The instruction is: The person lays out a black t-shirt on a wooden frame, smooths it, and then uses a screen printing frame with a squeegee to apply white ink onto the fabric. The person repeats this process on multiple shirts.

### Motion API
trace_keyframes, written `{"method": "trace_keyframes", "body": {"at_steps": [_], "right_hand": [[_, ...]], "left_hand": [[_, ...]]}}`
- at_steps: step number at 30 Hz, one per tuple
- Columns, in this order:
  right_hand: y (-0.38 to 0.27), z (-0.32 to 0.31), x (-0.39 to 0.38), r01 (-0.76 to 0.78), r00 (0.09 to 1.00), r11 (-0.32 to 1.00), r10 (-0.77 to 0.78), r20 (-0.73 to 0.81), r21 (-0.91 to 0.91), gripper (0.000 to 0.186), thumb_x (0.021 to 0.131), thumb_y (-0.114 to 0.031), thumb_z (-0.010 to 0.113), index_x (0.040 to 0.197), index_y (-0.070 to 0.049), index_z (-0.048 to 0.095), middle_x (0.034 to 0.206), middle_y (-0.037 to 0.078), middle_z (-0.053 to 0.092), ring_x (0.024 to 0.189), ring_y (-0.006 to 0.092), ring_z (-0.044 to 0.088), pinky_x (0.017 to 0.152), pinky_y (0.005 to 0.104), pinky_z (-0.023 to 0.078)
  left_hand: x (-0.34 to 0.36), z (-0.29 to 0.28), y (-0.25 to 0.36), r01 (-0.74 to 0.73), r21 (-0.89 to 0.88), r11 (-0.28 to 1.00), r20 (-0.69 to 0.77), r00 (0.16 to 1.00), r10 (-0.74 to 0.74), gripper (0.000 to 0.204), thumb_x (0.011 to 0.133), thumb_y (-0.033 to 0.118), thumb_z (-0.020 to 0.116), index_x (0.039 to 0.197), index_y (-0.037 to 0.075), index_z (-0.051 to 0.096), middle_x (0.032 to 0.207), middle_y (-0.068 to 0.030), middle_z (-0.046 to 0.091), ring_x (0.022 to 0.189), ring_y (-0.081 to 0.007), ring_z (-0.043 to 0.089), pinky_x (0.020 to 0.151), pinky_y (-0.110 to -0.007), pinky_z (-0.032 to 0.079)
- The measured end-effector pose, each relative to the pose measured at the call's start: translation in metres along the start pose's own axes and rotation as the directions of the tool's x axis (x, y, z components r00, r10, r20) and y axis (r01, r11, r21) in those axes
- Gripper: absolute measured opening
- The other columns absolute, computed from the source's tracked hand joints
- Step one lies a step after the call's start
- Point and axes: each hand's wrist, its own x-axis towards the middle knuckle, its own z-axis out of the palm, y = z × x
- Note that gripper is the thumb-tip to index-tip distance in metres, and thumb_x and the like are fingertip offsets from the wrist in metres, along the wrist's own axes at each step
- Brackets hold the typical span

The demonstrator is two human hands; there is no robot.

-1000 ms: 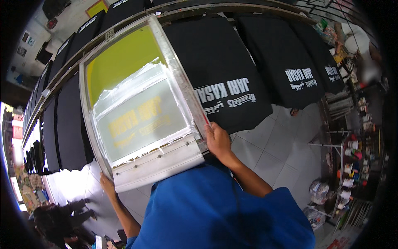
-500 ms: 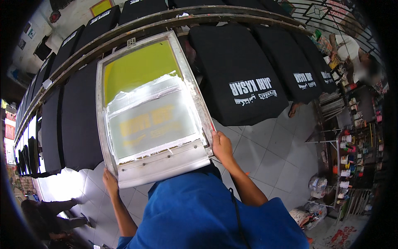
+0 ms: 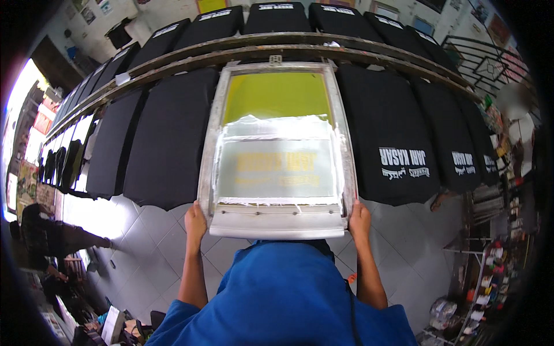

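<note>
I hold a screen-printing frame [image 3: 351, 155] by its two near corners. My left hand [image 3: 196, 222] is closed round the left side, my right hand [image 3: 359, 219] round the right. Its mesh is yellow-green at the far end; nearer me a paler panel [image 3: 271, 151] shows faint reversed lettering, edged with white ink [image 3: 277, 126]. A pale metal bar [image 3: 277, 225] with small bolts crosses the near end. The frame lies between a plain black shirt [image 3: 170, 138] on the left and a black shirt with white print [image 3: 389, 127] on the right. Whatever is beneath the frame is hidden.
More black shirts lie in rows on both sides of a long wooden rail [image 3: 190, 64]. A person [image 3: 57, 236] is at the left, and another person [image 3: 516, 130] at the far right. Shelves of ink pots [image 3: 485, 277] stand at the lower right, above a tiled floor [image 3: 156, 248].
The frame was slanted in view and is now straight, square to the rail. My view has turned left, so the printed shirts appear further right. Both hands have kept their grip.
</note>
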Motion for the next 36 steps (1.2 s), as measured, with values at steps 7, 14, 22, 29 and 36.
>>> {"method": "trace_keyframes", "body": {"at_steps": [7,14,22,29,36], "right_hand": [[0.005,0.005,0.011,0.0,1.0,0.999,-0.001,-0.021,-0.049,0.055,0.098,-0.043,0.041,0.097,0.006,0.066,0.086,0.025,0.067,0.082,0.0371,0.066,0.074,0.0417,0.048],[0.002,0.004,0.017,0.006,0.999,1.0,-0.007,-0.051,-0.011,0.053,0.098,-0.041,0.041,0.092,0.006,0.064,0.088,0.029,0.064,0.086,0.0427,0.063,0.076,0.0446,0.046],[0.001,0.003,0.02,-0.003,1.0,1.0,0.002,-0.027,-0.005,0.054,0.099,-0.041,0.04,0.101,0.008,0.064,0.094,0.03,0.065,0.089,0.0439,0.063,0.079,0.0443,0.046],[0.009,0.014,0.024,-0.012,0.999,0.995,0.007,-0.048,-0.099,0.055,0.098,-0.042,0.039,0.099,0.008,0.064,0.095,0.031,0.064,0.091,0.0473,0.06,0.081,0.0469,0.046],[0.018,0.013,0.029,-0.032,0.999,0.994,0.029,0.026,0.101,0.056,0.1,-0.04,0.038,0.101,0.01,0.063,0.097,0.027,0.066,0.093,0.0377,0.063,0.084,0.0418,0.045]], "left_hand": [[0.002,-0.001,0.013,0.046,-0.002,0.999,0.074,0.996,-0.046,0.052,0.1,0.037,0.033,0.091,-0.005,0.063,0.086,-0.0291,0.063,0.085,-0.0463,0.06,0.073,-0.049,0.045],[0.004,0.005,0.011,0.061,-0.005,0.998,0.079,0.995,-0.06,0.052,0.1,0.037,0.033,0.096,-0.004,0.064,0.09,-0.0303,0.063,0.089,-0.0471,0.06,0.076,-0.049,0.046],[0.007,0.01,0.011,0.081,-0.02,0.997,0.073,0.994,-0.08,0.05,0.1,0.036,0.036,0.095,-0.004,0.064,0.089,-0.0293,0.063,0.089,-0.0467,0.06,0.075,-0.05,0.045],[0.007,0.025,0.004,0.025,-0.034,0.999,0.037,0.999,-0.024,0.047,0.099,0.035,0.039,0.088,-0.004,0.061,0.084,-0.0291,0.061,0.083,-0.048,0.057,0.072,-0.049,0.045],[0.019,0.019,-0.022,0.139,-0.296,0.945,0.347,0.937,-0.029,0.046,0.102,0.038,0.037,0.101,-0.002,0.061,0.089,-0.0126,0.065,0.086,-0.0242,0.061,0.079,-0.038,0.046]]}}
